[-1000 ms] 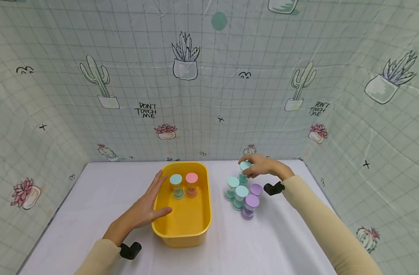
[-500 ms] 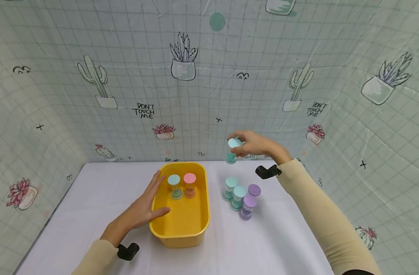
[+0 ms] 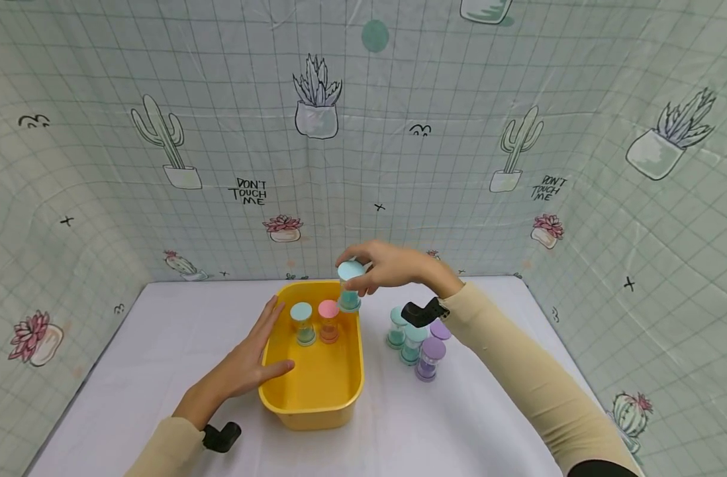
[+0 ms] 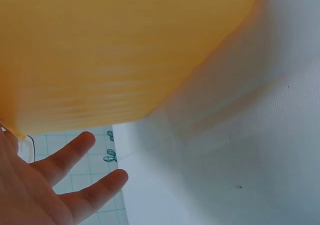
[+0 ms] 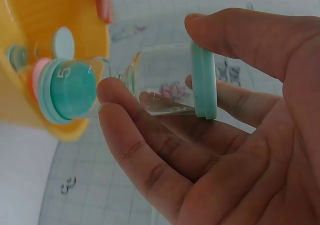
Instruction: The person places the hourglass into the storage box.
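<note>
Over the far right rim of a yellow bin (image 3: 316, 377), my right hand (image 3: 393, 268) holds a teal sand timer (image 3: 349, 301). The right wrist view shows its fingers and thumb curled about the timer (image 5: 165, 80), with teal sand in the end away from the palm. My left hand (image 3: 244, 368) lies against the bin's left side, fingers straight and spread, thumb over the rim. In the left wrist view two of its fingers (image 4: 95, 195) extend beside the bin wall (image 4: 110, 60). Inside the bin stand a teal sand timer (image 3: 304, 324) and a pink sand timer (image 3: 329, 322).
Right of the bin, teal timers (image 3: 414, 344) and purple timers (image 3: 430, 358) stand close together on the white tabletop (image 3: 459, 417). My right forearm passes over the table behind them. A cloth backdrop (image 3: 363, 165) with cactus drawings rises at the back and sides.
My right hand has lifted a teal sand timer from the group on the right and carried it left to the bin's far right rim. The left hand has stayed at the bin.
</note>
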{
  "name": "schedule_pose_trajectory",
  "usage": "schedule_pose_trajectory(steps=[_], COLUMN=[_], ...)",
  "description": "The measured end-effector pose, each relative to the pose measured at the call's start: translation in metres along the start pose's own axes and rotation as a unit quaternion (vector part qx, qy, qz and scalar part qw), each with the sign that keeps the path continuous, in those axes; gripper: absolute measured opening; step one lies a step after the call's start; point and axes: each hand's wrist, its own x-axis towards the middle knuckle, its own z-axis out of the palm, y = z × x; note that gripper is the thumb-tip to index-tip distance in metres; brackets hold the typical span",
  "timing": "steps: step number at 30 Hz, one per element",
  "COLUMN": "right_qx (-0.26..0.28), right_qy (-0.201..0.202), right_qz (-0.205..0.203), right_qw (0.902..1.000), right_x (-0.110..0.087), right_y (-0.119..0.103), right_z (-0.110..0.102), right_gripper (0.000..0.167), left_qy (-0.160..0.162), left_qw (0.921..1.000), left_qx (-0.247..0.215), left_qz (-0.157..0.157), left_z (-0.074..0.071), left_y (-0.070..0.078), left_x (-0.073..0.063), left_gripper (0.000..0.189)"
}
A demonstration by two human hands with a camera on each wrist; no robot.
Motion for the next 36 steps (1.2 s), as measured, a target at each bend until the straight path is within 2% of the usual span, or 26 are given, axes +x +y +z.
schedule_pose_trajectory(steps=[6,10,21,30,36], right_qx=[-0.016,-0.029,-0.059,-0.058,-0.054], right_qy=[-0.043,-0.058,-0.072,-0.086,-0.097], right_qz=[-0.024,-0.033,-0.046,-0.034,-0.005], right_qw=[0.9987,0.9973,0.9946,0.9940,0.9938], right_x=[0.020,0.033,0.059,0.072,0.078], right_y=[-0.008,-0.008,-0.001,0.006,0.008], right_z=[0.030,0.046,0.079,0.098,0.104], right_gripper=[0.053,0.050,0.044,0.045,0.043], left_qy=[-0.009,-0.011,-0.014,-0.014,-0.016], left_qw=[0.9999,0.9999,0.9999,0.9999,0.9999], left_qx=[0.001,0.001,0.000,0.004,0.000], left_qz=[-0.005,-0.003,0.000,-0.001,0.002], left_z=[-0.001,-0.001,-0.004,-0.004,-0.003], left_y=[0.001,0.001,0.002,0.001,0.000], left_x=[-0.001,-0.001,-0.002,-0.002,-0.001], left_gripper=[0.107,0.108,0.110,0.110,0.110])
